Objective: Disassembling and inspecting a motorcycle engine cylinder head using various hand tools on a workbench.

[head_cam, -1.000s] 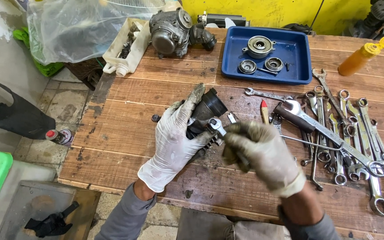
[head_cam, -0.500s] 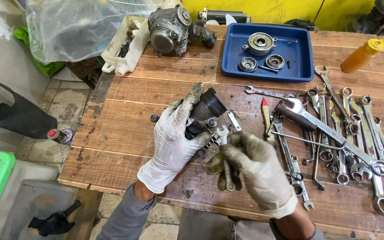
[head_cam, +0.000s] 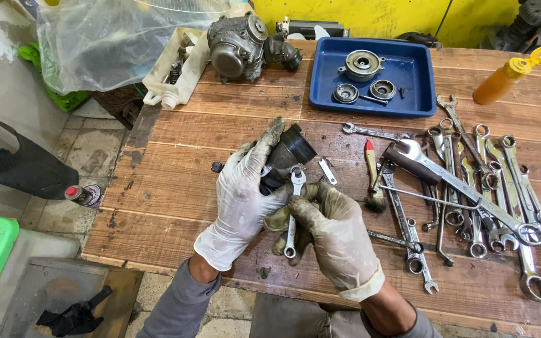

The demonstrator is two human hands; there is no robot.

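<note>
A mechanic's workshop: a grimy plank workbench [head_cam: 158,188] carries spread combination wrenches [head_cam: 508,188], a carburetor [head_cam: 236,47] and a blue parts tray [head_cam: 421,81].

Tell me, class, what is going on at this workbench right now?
A person in dirty gloves works over a wooden bench. The left hand grips a black rubber intake piece, while the right hand holds a small spanner against it. A blue tray of round metal parts sits behind, beside a carburettor. A spread of spanners lies to the right.
</note>
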